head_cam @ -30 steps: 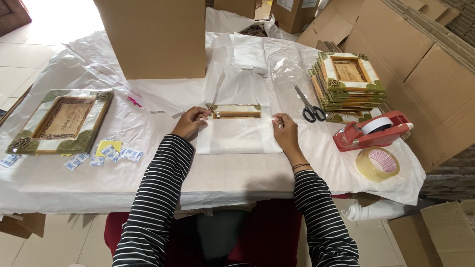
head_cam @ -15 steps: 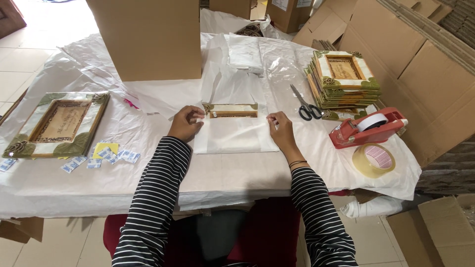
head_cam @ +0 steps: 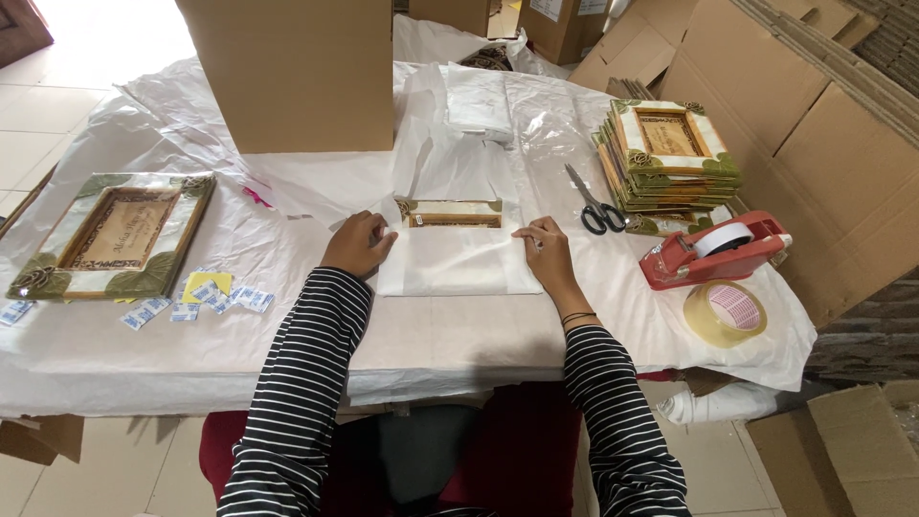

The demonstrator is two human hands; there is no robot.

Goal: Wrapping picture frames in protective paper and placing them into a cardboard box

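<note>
The flat picture frame (head_cam: 450, 213) lies half inside thin white wrapping paper (head_cam: 455, 260), pinched by left hand (head_cam: 356, 244) and right hand (head_cam: 544, 247).

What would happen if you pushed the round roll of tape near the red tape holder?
The tape roll lies flat on its side, so a push would probably slide it rather than roll it. It sits close to the table edge, so it might drop off. Being a hollow ring, it is likely light and stiff.

— What lies at the desk's middle?
— A flat rectangular wooden picture frame with green leaf corners (head_cam: 450, 213), mostly tucked inside a white translucent plastic sleeve (head_cam: 458, 258), only its far edge showing.
</note>
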